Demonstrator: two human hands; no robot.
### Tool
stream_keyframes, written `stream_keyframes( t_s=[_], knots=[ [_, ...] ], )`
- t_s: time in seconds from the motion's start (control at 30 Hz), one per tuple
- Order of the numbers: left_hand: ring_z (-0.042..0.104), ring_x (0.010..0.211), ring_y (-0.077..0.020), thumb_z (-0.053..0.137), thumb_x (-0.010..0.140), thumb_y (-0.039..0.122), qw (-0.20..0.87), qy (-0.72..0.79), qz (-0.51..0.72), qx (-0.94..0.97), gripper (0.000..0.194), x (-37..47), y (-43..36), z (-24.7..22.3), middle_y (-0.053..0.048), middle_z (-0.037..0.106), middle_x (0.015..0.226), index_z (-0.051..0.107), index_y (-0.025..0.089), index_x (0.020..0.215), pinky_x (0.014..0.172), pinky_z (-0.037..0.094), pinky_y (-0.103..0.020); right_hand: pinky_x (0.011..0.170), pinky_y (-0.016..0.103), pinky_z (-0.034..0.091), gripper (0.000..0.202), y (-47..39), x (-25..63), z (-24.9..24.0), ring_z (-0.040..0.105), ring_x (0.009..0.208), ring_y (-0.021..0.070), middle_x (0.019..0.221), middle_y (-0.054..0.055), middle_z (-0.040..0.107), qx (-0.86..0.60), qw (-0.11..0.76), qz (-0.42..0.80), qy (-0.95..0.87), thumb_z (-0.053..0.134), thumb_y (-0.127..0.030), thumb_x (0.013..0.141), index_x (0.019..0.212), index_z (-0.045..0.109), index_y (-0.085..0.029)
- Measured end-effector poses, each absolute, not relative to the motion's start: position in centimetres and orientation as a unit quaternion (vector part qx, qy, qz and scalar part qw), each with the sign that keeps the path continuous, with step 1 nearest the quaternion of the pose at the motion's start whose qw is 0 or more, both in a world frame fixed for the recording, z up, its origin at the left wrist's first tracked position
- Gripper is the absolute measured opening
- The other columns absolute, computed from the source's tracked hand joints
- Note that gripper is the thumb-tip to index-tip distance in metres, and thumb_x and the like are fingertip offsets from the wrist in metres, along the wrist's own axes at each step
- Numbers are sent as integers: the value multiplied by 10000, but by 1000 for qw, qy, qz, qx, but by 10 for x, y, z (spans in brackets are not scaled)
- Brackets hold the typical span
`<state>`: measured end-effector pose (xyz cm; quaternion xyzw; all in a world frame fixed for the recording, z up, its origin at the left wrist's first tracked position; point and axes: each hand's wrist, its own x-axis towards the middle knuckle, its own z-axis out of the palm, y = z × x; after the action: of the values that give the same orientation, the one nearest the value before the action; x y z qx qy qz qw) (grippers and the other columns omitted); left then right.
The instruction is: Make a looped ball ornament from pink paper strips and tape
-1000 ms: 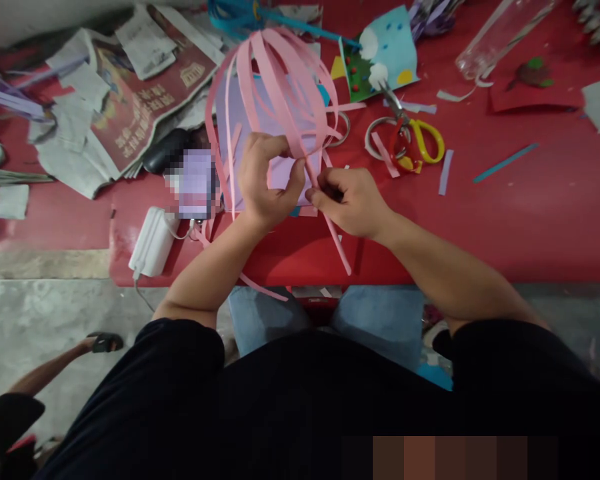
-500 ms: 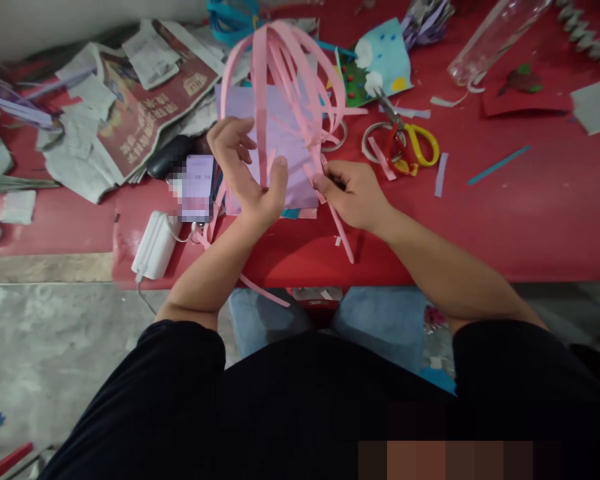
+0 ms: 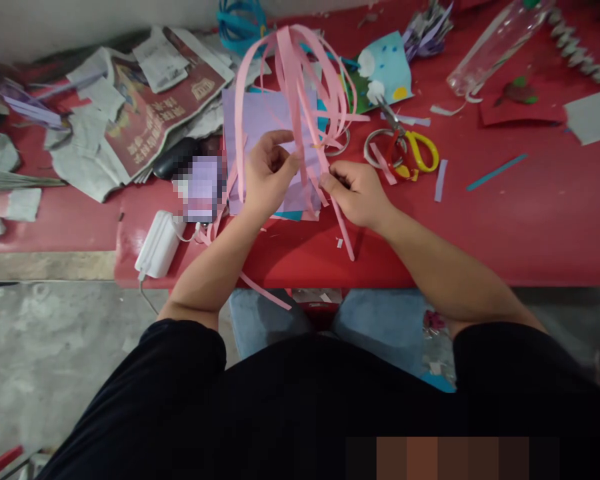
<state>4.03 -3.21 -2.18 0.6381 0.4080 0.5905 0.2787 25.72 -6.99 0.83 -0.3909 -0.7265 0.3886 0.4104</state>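
Pink paper strips [image 3: 293, 73] rise in a loose arching bundle above the red tabletop [image 3: 530, 220], their lower ends gathered between the person's two hands. The left hand [image 3: 267, 177] has its fingers closed around several strip ends, thumb pressed toward the forefinger, while the right hand [image 3: 357, 193] pinches another strip, one long end trailing down past the tabletop edge. Under the bundle lies a lilac sheet [image 3: 260, 113], flat on the tabletop, with a sliver of blue paper showing at its near edge. Just beyond the right hand sit scissors [image 3: 405, 147] with red and yellow handles, near a ring of tape [image 3: 340, 137], though that ring is partly hidden by the strips and I cannot be sure of it. A crumpled newspaper [image 3: 145, 107] spreads to the left, a white charger [image 3: 155, 243] rests near the tabletop edge, and a clear bottle [image 3: 495, 43] lies at the far right beside a blue paper collage [image 3: 387, 63]. From here the likeliest trouble is a strip slipping out of either pinch, since many thin ends are held at once and the arches spring outward; a harder squeeze could crease or tear the paper. The trailing end could also snag on the tabletop edge and pull the bundle askew.
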Motion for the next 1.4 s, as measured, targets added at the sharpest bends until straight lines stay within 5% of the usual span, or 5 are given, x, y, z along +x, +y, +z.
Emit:
stream_keyframes(
  t_s=[0.33, 0.7, 0.93, 1.1, 1.4],
  knots=[
    [556, 481, -63, 748, 986, 440, 300, 438, 570, 627, 219, 43, -40, -12, 36, 644, 607, 729, 233, 915, 455, 352, -208, 578, 304, 231, 650, -71, 256, 13, 329, 585, 93, 617, -22, 375, -394, 405, 414, -714, 569, -735, 1028, 699, 464, -185],
    [546, 608, -83, 735, 956, 559, 244, 439, 597, 626, 305, 42, -32, -23, 1, 634, 894, 652, 283, 1056, 518, 394, -259, 608, 306, 264, 678, -74, 255, 14, 353, 616, 103, 641, -15, 404, -393, 394, 440, -705, 583, -805, 985, 721, 519, -184],
    [380, 422, -64, 777, 929, 367, 315, 455, 525, 647, 131, 42, -39, -17, 64, 466, 524, 740, 243, 954, 423, 244, -249, 576, 306, 248, 656, -76, 255, 20, 349, 587, 100, 617, -16, 396, -390, 408, 433, -702, 576, -775, 1004, 715, 520, -188],
    [510, 425, -75, 766, 957, 477, 329, 438, 530, 647, 239, 46, -45, -13, 56, 565, 554, 713, 244, 957, 411, 346, -227, 584, 306, 252, 633, -76, 256, 19, 351, 594, 101, 623, -18, 397, -381, 413, 439, -701, 581, -759, 1011, 749, 576, -183],
    [604, 559, -96, 679, 996, 625, 179, 429, 611, 641, 367, 48, -52, -1, 19, 641, 747, 692, 260, 962, 531, 450, -274, 624, 294, 332, 632, -77, 255, 10, 471, 653, 116, 688, 2, 524, -372, 382, 473, -702, 581, -766, 1008, 808, 642, -169]
  ],
)
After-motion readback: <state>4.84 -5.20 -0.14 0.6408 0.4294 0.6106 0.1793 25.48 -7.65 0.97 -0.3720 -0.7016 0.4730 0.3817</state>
